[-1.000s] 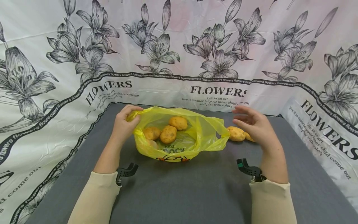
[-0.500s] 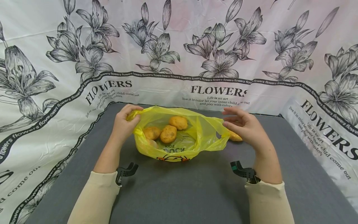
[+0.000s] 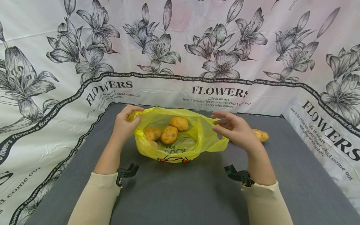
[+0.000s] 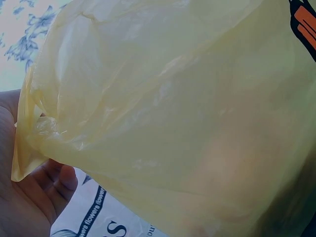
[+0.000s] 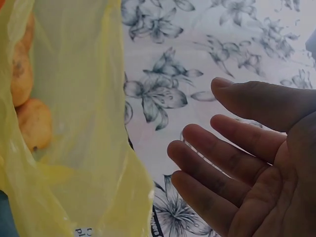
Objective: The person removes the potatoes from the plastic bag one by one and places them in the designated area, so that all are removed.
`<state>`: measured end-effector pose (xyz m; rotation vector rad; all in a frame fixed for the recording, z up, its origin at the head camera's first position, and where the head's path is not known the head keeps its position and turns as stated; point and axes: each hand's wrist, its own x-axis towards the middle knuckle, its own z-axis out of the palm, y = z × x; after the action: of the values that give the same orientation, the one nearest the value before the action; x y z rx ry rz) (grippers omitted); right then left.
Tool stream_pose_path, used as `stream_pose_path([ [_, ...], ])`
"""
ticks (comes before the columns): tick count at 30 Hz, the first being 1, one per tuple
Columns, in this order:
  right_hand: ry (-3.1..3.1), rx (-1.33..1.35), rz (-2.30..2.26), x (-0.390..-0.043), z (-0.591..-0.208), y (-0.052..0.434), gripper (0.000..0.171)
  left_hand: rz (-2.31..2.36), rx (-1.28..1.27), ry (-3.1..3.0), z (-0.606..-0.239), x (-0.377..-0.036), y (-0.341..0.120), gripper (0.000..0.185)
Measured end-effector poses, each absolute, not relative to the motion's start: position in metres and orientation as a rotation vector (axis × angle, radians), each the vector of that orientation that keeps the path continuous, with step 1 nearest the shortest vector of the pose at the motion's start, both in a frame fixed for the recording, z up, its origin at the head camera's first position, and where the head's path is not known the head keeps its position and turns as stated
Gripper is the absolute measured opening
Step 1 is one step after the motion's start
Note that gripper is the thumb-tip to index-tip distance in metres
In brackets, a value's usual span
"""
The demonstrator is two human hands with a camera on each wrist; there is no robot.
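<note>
A yellow plastic bag (image 3: 208, 131) lies with its mouth spread wide, dark print on its front. Inside sit several potatoes (image 3: 169, 134), one of them showing only through the plastic. My left hand (image 3: 127, 121) pinches the bag's left rim between thumb and fingers; in the left wrist view the film (image 4: 148, 108) stretches away from that hand. At the bag's right handle, my right hand (image 3: 236, 129) hovers with loosely bent fingers and nothing in them. The right wrist view shows its fingers (image 5: 222, 143) apart from the plastic.
Behind my right wrist a potato (image 3: 261, 135) lies outside the bag on the grey tabletop (image 3: 180, 193), partly hidden by the hand. A white flower-printed cloth (image 3: 168, 87) walls off the back and sides.
My right hand has moved left, from above the loose potatoes to the bag's right handle, uncovering a potato behind it. My left hand and the bag have stayed in place.
</note>
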<state>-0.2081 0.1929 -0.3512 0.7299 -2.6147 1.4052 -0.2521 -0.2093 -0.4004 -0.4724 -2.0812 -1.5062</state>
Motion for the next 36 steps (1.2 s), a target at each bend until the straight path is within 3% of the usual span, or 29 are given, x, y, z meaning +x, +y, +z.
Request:
stream_pose_path([
  [36, -2.64, 0.981, 1.363, -0.215, -0.379, 0.136, 0.052, -1.493, -0.457, -2.113, -0.402, -0.254, -0.21, 0.023],
])
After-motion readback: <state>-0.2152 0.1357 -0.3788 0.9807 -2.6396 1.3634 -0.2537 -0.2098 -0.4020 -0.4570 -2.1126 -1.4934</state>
